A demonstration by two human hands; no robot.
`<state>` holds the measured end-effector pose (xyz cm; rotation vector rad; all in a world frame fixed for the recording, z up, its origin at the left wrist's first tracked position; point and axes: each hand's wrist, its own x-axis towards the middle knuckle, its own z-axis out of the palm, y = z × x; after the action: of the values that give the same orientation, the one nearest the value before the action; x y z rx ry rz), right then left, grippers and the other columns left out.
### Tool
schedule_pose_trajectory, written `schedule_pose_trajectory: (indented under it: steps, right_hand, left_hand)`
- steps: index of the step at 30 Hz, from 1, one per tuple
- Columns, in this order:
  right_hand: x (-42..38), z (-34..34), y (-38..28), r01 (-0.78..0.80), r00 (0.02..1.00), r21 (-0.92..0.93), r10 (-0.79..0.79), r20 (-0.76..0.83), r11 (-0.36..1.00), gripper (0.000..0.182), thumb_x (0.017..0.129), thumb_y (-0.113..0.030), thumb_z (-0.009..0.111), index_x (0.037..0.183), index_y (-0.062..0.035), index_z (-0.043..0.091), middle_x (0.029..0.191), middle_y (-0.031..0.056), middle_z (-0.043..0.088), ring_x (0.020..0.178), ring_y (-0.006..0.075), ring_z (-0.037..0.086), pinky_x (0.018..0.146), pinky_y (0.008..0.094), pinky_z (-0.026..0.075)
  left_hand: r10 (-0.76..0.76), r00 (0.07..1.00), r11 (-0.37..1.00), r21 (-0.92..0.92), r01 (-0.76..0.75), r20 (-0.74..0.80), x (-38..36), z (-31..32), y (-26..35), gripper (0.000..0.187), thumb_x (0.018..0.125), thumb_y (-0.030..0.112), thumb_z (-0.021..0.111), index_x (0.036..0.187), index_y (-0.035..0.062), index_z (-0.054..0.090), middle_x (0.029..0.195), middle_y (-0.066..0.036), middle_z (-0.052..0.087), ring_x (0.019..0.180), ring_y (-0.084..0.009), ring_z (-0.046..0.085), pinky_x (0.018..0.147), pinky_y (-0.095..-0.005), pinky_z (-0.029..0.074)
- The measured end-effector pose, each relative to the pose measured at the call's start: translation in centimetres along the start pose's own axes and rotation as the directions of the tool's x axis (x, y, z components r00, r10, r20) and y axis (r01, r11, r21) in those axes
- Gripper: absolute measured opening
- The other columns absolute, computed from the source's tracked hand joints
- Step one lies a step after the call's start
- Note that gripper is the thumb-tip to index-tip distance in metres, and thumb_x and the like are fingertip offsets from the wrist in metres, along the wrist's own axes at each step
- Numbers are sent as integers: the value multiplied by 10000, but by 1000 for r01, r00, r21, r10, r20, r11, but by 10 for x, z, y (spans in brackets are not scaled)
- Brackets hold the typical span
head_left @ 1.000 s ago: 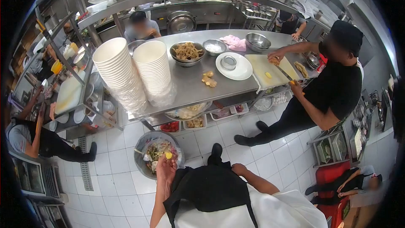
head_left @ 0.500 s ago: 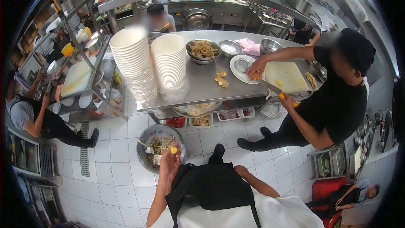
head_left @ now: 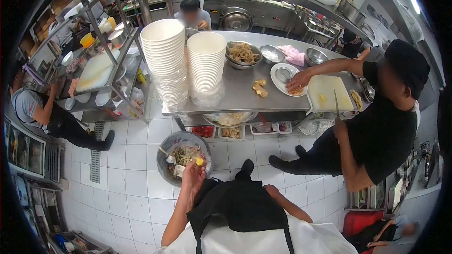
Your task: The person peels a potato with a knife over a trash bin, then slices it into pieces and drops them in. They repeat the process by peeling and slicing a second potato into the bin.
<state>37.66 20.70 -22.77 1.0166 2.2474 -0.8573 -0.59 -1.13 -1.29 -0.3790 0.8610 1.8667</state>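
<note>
My left hand is closed on a small yellow piece, apparently ginger, held up at the fingertips. Beneath and beyond it on the floor stands a grey waste bin, lined with clear plastic and holding food scraps. The bin's near side is partly covered by my hand. My right hand rests against my side by the black apron; its fingers are mostly hidden. Knobs of ginger lie on the steel table ahead.
Tall stacks of white tubs stand at the table's left end. At right, a co-worker holds a knife and reaches to a plate beside a cutting board. Another person works at the left rack.
My view has shifted, so the table sits further right. My left hand still holds the yellow piece near the bin. The co-worker's knife has swung upright, away from the plate.
</note>
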Motion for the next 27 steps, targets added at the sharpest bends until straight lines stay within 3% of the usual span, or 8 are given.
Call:
schedule_pose_trajectory:
  steps: [9,17,21,24,27]
  right_hand:
    - [-8,-8,-13,-7,1000,12,7,6,1000,329,839,-257,504,941,-34,723,1047,228,687,1024,407,645,924,503,494]
    - [-4,-3,7,180,978,29,-176,-111,983,315,846,-302,554,911,-41,717,1006,208,693,998,396,650,880,471,518]
    - [10,2,15,191,981,14,-191,-44,981,326,871,-329,557,976,-56,701,1011,206,695,979,383,652,876,475,518]
    - [28,-31,27,203,979,-42,-203,-2,978,343,896,-350,553,1045,-71,687,1026,203,696,970,370,652,880,477,515]
    - [64,-107,59,167,984,-96,-172,-48,981,365,920,-370,549,1113,-86,672,1042,201,698,961,358,652,884,480,512]
  left_hand:
    - [7,1000,1000,4,-7,5,-5,1,2,269,940,293,623,1097,75,618,946,-37,667,771,-129,606,663,-238,517]
    - [5,999,1000,6,-5,38,2,-6,-1,283,943,316,616,1122,98,615,977,-13,654,811,-114,587,710,-236,484]
    - [40,999,999,-15,-39,24,7,-15,7,329,936,317,639,1188,111,593,993,2,650,825,-108,599,723,-240,492]
    - [182,983,983,-3,-182,11,-6,-3,19,337,948,305,633,1206,97,576,972,-30,644,797,-118,589,718,-258,512]
    - [219,974,976,8,-220,60,-19,7,31,420,946,294,644,1302,107,521,1010,-33,640,821,-118,603,729,-274,523]
